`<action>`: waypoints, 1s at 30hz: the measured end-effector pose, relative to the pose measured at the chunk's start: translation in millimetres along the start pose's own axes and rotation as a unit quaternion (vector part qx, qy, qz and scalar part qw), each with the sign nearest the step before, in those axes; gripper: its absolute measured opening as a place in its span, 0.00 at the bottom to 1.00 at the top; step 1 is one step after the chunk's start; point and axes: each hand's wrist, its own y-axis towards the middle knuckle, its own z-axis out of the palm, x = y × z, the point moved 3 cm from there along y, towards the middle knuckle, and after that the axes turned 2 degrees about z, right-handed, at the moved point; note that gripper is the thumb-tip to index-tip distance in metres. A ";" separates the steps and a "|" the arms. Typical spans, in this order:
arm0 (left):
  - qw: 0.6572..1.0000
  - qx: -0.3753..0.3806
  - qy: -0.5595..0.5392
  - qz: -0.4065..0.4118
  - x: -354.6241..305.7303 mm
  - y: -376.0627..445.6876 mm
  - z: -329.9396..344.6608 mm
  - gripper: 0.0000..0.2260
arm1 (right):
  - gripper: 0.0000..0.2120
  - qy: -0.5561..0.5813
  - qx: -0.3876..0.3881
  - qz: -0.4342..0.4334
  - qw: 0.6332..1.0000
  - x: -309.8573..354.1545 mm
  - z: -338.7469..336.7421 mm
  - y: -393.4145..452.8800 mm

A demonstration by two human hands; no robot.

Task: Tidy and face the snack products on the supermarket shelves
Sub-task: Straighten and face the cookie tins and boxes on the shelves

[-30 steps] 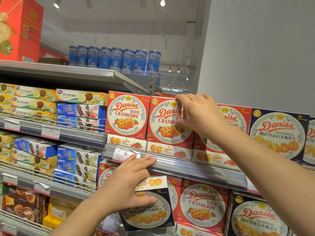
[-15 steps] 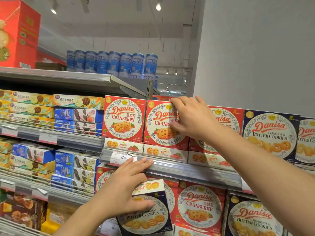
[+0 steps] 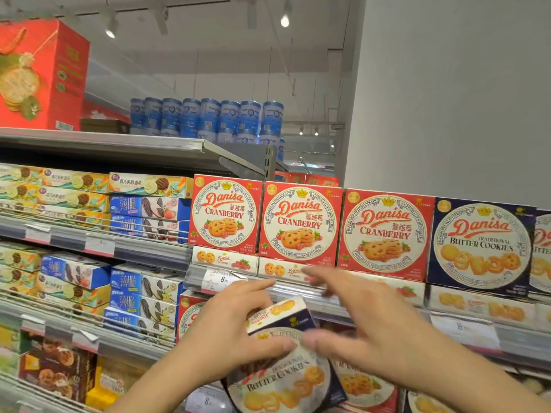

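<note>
2 hands | L hand (image 3: 229, 332) grips butter cookie box (image 3: 286, 368), btm cut off | R hand (image 3: 366, 332) blurred, fingers spread

I see tiered shelves (image 3: 149, 251) with price strips along their edges. On the top shelf (image 3: 104, 141) stand a red gift box (image 3: 41, 76) and a row of blue cans (image 3: 208, 120). The next tier carries flat Danisa boxes (image 3: 226, 259) lying down, with three upright cranberry boxes (image 3: 301, 222) on them and a navy butter cookie box (image 3: 480, 245) to their right. Left of these I see stacked sandwich-biscuit packs (image 3: 146, 207). A price tag (image 3: 222, 278) sits on the strip below.
</note>
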 end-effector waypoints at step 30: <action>0.836 -0.208 -0.314 -0.398 133.7 67.9 -76.4 0.10 | 0.27 0.252 0.013 0.256 0.933 -105.5 7.8 -71.2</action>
